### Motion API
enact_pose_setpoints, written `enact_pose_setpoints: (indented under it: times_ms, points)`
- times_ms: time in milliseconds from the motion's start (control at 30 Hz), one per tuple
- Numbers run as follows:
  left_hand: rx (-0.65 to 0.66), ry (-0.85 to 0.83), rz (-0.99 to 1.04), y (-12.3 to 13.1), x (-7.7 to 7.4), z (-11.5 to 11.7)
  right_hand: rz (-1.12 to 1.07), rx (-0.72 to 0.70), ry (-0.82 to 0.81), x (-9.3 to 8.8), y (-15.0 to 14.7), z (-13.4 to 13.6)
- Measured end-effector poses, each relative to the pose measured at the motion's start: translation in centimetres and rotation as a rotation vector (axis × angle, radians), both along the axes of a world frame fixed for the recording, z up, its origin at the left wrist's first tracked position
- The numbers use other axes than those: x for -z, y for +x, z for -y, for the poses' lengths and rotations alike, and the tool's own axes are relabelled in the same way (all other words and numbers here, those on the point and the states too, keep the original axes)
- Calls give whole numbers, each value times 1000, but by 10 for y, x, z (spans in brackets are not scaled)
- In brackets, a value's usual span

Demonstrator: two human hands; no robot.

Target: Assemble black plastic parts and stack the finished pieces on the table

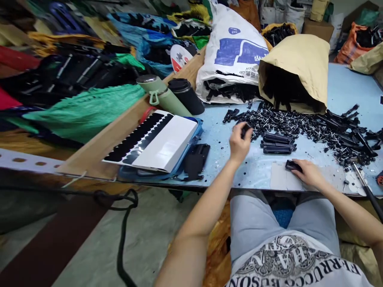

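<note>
Head view: left hand (238, 142) pinches a dark part (245, 129), right hand (308, 172) grips a black piece (292, 165). Handling parts seems the step; the next move calls for steadiness.

Smooth black plastic is seen in the held black piece (290, 165), and bright metal pins (339, 148) are mixed into the plastic heap (278, 121). The table (257, 178) is surfaced smooth, with a faint sheen. The tan sack (302, 48) is made of matt, creased paper; the plank (98, 146) is left as plain wood. A matt finish is given to the green flask (172, 97), a glossy one to the white sheet (172, 139).
</note>
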State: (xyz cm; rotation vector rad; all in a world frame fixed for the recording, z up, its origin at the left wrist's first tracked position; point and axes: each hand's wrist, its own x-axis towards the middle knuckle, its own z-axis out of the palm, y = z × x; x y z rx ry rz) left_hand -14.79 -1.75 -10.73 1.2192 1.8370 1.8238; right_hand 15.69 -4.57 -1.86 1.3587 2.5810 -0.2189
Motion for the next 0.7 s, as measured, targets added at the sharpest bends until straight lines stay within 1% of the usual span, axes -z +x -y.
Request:
enact_pose_setpoints:
  times_ms: [67,167,233,300,333,367,400,467,533,600,633,667,700]
  points:
    - [139,6,-34,29,-2,25,-110,143,-111,4,-4,-5]
    - [390,-14,-61,73,2,58,-414,334,-333,6,-9,-7]
    - [504,-80,-87,96,7,74,-658,364,-426,2,-12,-7]
    - [578,-173,-179,112,14,84,-842,318,-433,-6,-8,-6]
    - [594,-224,-245,116,17,87,-881,283,-408,-11,-3,-6]
    - [597,-270,-312,118,21,90,-872,249,-370,-17,5,-6]
    - [591,-304,-371,119,24,92,-812,216,-327,-23,15,-7]
    - [584,-330,-442,118,31,96,-561,140,-241,-34,36,-7]
    - [608,-285,-433,116,35,98,-250,45,-149,-39,49,-4]
    - [632,-198,-337,117,34,100,-42,-42,-54,-35,45,0]
    - [635,-152,-259,119,31,100,-8,-57,-15,-30,37,2]
    - [628,-111,-170,122,26,100,-27,-42,1,-24,27,4]
    - [615,-78,-80,126,20,101,-96,7,-17,-18,14,6]
